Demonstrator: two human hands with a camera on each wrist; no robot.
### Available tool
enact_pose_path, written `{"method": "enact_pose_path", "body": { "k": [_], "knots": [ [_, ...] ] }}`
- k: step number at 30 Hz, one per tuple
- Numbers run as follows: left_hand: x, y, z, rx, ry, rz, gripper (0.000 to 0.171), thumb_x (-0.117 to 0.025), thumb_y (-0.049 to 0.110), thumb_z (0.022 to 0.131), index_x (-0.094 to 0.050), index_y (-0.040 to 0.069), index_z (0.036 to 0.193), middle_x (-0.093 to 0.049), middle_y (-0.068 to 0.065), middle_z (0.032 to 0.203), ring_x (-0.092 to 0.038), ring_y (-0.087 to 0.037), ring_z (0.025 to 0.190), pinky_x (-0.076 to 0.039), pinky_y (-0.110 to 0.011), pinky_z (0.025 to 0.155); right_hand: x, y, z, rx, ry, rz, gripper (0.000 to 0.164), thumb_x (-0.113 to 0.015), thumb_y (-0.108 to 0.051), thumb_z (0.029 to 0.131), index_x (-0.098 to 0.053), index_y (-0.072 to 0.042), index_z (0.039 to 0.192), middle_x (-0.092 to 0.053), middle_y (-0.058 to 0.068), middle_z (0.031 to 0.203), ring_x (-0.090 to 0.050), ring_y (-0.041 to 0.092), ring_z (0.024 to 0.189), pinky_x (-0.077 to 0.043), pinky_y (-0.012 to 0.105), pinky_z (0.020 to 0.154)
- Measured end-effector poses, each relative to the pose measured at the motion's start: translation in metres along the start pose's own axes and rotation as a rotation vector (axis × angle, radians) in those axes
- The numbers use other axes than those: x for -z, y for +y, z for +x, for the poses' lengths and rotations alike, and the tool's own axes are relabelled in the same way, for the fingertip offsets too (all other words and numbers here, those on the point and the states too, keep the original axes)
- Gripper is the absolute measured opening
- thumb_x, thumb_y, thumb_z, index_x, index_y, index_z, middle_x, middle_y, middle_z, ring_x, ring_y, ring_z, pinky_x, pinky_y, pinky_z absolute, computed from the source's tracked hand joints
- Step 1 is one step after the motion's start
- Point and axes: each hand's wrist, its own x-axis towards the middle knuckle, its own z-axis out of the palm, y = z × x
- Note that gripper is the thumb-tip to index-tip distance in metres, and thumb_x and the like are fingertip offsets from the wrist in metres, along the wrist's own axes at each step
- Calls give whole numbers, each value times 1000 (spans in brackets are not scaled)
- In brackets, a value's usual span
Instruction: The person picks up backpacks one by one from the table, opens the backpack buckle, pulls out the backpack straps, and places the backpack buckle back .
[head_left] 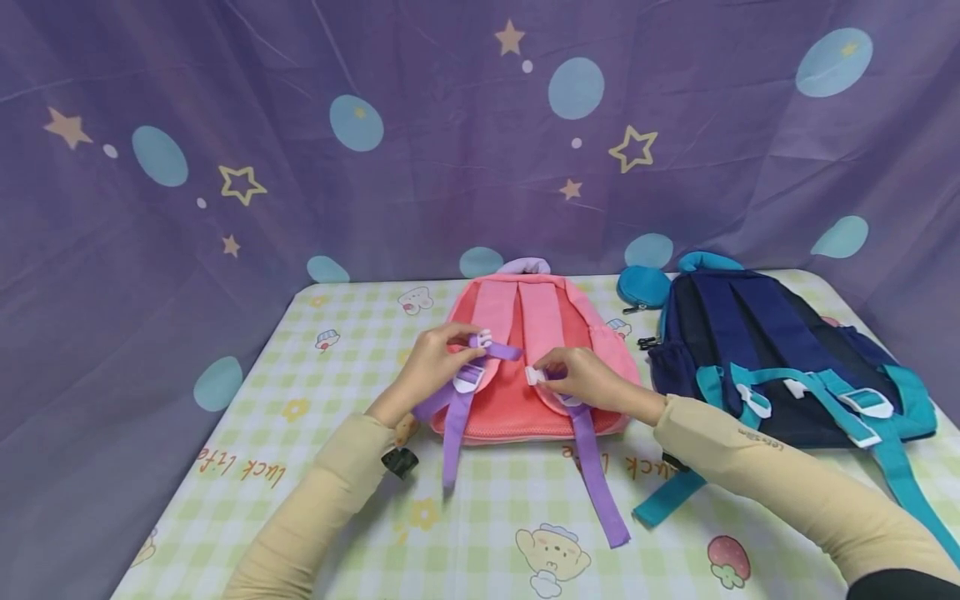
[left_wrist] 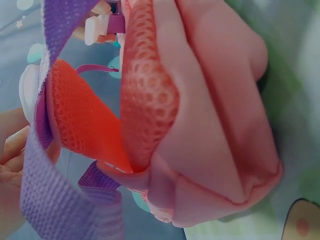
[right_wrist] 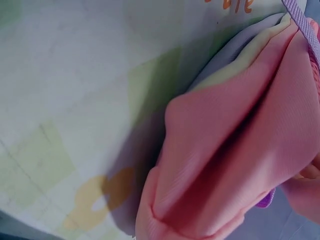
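Observation:
A pink backpack lies with its shoulder straps facing up. My left hand pinches a white buckle half on a purple chest strap, above the left shoulder strap. Between thumb and fingers, my right hand holds the other white buckle half. The two halves are apart. Below them, purple webbing tails hang from white adjusters. The left wrist view shows purple webbing crossing in front of my left hand. In the right wrist view, the backpack's side hides most of my right hand.
A navy backpack with teal straps lies to the right, a round teal pouch beside it. One teal webbing end reaches under my right forearm. A checked cloth covers the table; a purple curtain hangs behind.

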Motion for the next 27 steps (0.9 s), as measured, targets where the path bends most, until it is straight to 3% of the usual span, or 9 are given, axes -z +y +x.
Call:
{"method": "enact_pose_path", "body": {
  "k": [11, 27],
  "knots": [
    [2, 1, 4, -7, 27, -1, 27, -75, 0, 83, -68, -9, 108, -70, -22, 104, -69, -32, 90, -56, -38, 80, 4, -4, -1, -18, -14, 21, 28, -73, 1, 84, -68, 9, 110, -71, 18, 99, -67, 32, 94, -56, 41, 81],
    [5, 4, 4, 5, 9, -40, 25, -74, -2, 84, -67, -8, 107, -70, -21, 102, -69, -34, 91, -55, -41, 83, 17, -24, 15, 12, 74, 91, 22, -68, -5, 91, -69, 6, 110, -69, 18, 106, -64, 32, 99, -52, 47, 88]
  ]
}}
